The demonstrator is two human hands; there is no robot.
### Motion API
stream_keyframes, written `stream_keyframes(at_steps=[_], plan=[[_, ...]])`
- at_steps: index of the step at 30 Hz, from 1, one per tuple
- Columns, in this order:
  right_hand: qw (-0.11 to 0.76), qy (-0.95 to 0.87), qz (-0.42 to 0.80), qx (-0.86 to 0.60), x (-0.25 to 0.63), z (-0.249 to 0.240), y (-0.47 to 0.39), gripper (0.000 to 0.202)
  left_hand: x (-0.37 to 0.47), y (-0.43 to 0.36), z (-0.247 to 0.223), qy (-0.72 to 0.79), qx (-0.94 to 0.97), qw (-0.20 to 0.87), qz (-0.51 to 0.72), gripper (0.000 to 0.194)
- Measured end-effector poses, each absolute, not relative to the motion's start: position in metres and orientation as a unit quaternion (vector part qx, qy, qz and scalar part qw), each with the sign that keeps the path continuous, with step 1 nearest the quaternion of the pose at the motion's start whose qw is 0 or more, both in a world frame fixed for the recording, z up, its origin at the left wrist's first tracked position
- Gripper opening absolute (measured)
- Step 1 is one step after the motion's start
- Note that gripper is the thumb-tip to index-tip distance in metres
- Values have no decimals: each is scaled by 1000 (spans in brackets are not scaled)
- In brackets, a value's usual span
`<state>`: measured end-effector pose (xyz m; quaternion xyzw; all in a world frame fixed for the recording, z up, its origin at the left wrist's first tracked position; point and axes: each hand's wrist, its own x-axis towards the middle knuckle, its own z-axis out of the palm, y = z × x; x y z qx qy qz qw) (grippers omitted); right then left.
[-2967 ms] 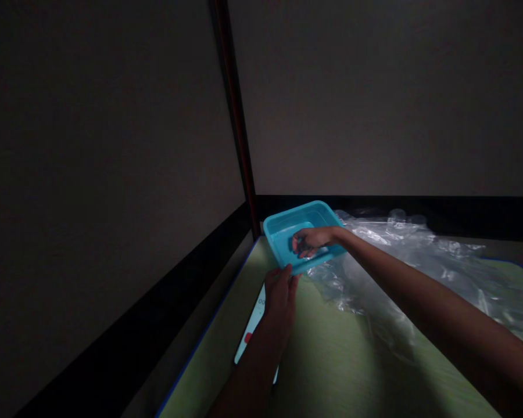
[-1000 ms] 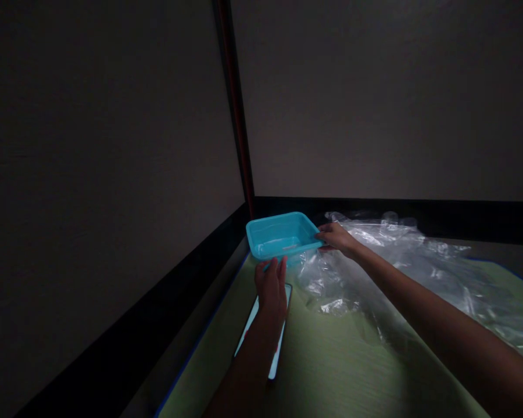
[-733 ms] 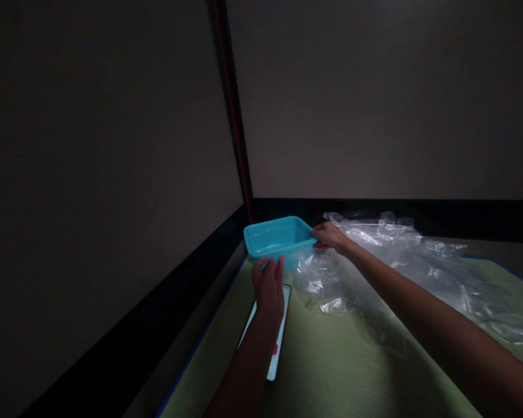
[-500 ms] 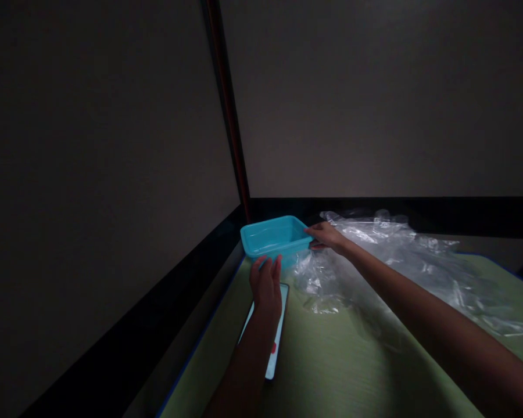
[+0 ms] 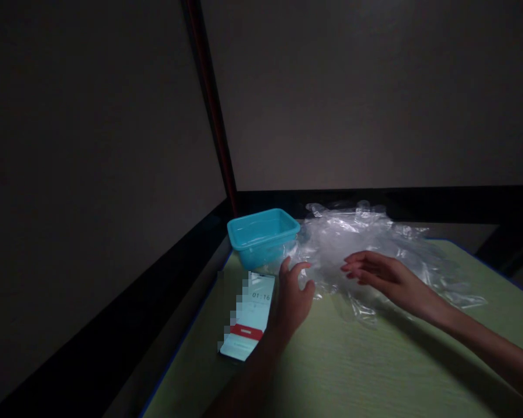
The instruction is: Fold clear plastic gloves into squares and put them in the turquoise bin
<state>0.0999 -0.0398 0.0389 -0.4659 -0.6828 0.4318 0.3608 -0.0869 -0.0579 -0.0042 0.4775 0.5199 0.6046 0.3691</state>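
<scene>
Head view: both hands are in view above the surface (image 5: 353, 360), which is green with a blue edge. The left hand (image 5: 294, 299) is open, its fingers spread and its thumb apart from them. It is nearest to the phone (image 5: 249, 313) and the front of the clear plastic (image 5: 342, 241). The right hand (image 5: 387, 281) is also open, its fingers loosely bent and pointing toward the left hand, palm side partly hidden. It is over the front part of the clear plastic; whether it touches the film cannot be determined. The two hands are apart from each other.

The blue container (image 5: 264, 235) stands upright with its open top facing up, near the far left corner of the surface. The clear plastic, crumpled and shiny, is spread to the right of the container and overlaps the lower part of its right side in this view.

The phone lies face up in front of the container, screen lit, reading 01:16 above a red band. The left forearm covers its lower right part, and its left edge is pixelated. Behind, a dark reddish post (image 5: 211, 98) marks the corner between the left wall (image 5: 104, 145) and the back wall (image 5: 375, 98).
</scene>
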Motion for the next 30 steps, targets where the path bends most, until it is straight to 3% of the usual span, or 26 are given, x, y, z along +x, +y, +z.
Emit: stream_keyframes(at_steps=[7,14,22,30], plan=[[338,-710,406,-465,134,16,-105,32,-84,-66,-22,618,685,153,355,37],[376,-724,366,-449,140,-1,-119,24,-77,-62,-40,644,669,111,354,49],[386,-644,523,-403,134,-11,-117,28,-58,-83,-46,513,746,57,421,57],[430,-401,743,-319,136,-16,-111,39,-41,-112,-41,369,844,40,387,66]])
